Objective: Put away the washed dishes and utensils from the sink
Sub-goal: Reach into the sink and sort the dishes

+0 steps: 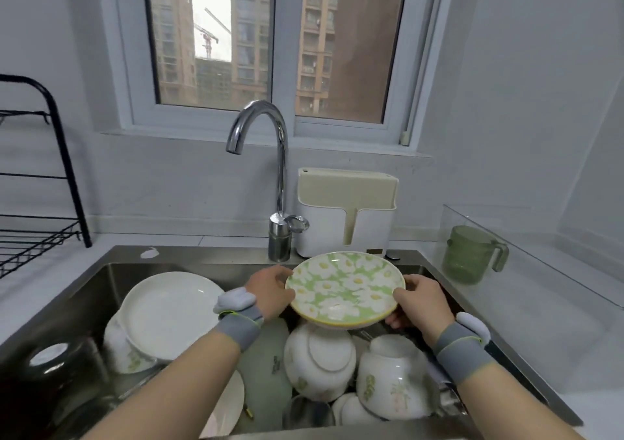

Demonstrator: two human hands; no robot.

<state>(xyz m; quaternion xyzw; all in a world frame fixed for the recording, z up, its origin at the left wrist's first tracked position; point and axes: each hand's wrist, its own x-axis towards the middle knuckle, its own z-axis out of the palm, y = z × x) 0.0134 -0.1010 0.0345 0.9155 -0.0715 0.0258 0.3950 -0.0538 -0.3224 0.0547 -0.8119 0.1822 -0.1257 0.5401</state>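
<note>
Round green plate with white flower pattern (pixel 345 287) held above the stainless steel sink (pixel 101 272), tilted toward the camera; left hand (pixel 270 292) grips its left rim, right hand (pixel 420 301) its right rim; upturned white ceramic bowls (pixel 319 360) directly beneath; plain white round plate (pixel 169 313) leaning at left; chrome gooseneck tap (pixel 270 169) behind.

Soft window (pixel 273 44) daylight, warped edges

Nothing I can read here: there's a dark mark on the pale green dish (pixel 266 389) in the sink (pixel 202 254), but it's too blurred.
</note>
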